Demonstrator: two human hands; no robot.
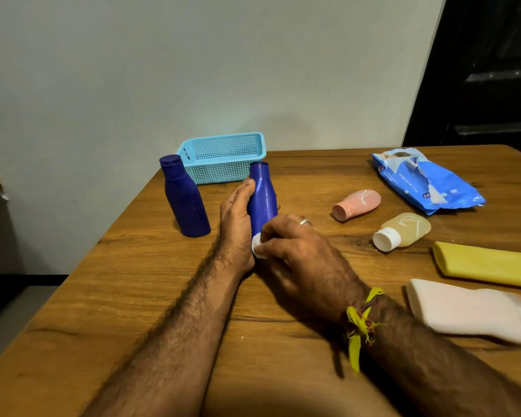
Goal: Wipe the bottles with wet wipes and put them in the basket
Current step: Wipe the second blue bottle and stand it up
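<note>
Head view: left hand (236, 218) is gripping a blue bottle (262, 197) mid-frame, right hand (295, 251) is pinching a wipe (257, 245) against it; the basket (223, 158) above is sitting empty, so wiping is likely just beginning.

Wooden table (133, 296) — bottles (184, 200), basket (223, 159), wipes pack (427, 182).

The right hand (295, 251) covers the base of the blue bottle (262, 200) and most of the white wipe (257, 246). The yellow tube (487, 264) and pale pink tube (469, 311) run off the right edge. Print on the wipes pack (427, 182) is unreadable.
</note>
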